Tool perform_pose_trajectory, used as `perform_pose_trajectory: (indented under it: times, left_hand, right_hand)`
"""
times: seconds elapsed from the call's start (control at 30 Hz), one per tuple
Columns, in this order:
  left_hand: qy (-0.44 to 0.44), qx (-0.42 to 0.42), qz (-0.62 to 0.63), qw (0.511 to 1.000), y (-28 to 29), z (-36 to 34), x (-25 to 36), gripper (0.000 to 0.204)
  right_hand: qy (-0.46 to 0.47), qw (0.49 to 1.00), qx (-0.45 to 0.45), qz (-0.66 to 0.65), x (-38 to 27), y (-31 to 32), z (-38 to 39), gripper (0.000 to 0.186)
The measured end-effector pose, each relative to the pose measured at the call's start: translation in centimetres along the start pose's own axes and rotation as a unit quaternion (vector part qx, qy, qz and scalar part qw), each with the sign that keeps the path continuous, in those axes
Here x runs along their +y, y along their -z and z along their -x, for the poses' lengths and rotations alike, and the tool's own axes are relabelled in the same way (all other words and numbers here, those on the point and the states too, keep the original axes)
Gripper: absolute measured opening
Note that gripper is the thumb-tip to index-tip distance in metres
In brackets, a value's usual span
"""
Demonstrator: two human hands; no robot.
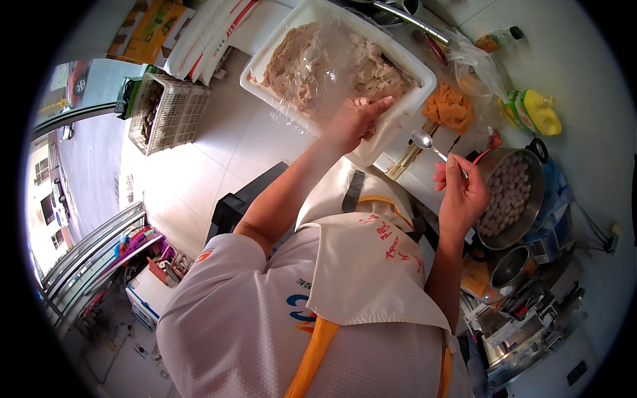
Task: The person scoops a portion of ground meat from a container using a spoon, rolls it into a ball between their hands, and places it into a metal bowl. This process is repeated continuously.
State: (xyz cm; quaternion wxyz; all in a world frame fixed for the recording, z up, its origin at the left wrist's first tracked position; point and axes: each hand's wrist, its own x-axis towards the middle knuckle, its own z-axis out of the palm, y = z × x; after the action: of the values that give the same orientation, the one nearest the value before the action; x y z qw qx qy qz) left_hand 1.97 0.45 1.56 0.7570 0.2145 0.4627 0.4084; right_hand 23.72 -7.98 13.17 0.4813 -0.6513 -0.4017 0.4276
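Observation:
A white rectangular tub [424, 78] holds a mass of pale pink minced meat [289, 66], with clear plastic film [324, 56] lying over part of it. My left hand [358, 124] is over the tub's near side, its fingers curled closed; what lies inside them is hidden. In my right hand [462, 196] is a metal spoon [422, 140], its bowl pointing up and left toward the tub's near right corner. Just right of that hand stands a round metal pot [536, 174] with many pale meatballs [509, 189] in it.
Orange cloth [450, 108] lies right of the tub, near a yellow jug [543, 111] and a capped bottle [499, 40]. A smaller metal pot [511, 266] sits below the meatball pot. A plastic crate [178, 116] is on the floor at left, near cardboard boxes [151, 30].

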Motion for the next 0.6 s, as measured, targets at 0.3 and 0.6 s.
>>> perform_pose_trajectory:
  times: [0.3, 0.6]
  left_hand:
    - [0.043, -0.165, 0.138, 0.976, 2.6, 0.0, 0.0, 0.063]
    - [-0.025, -0.059, 0.107, 0.992, 2.5, -0.9, -0.3, 0.022]
  right_hand:
    - [0.016, 1.0, 0.008, -0.011, 0.4, 0.8, 0.3, 0.014]
    - [0.001, 1.0, -0.013, -0.002, 1.0, 0.7, 0.6, 0.014]
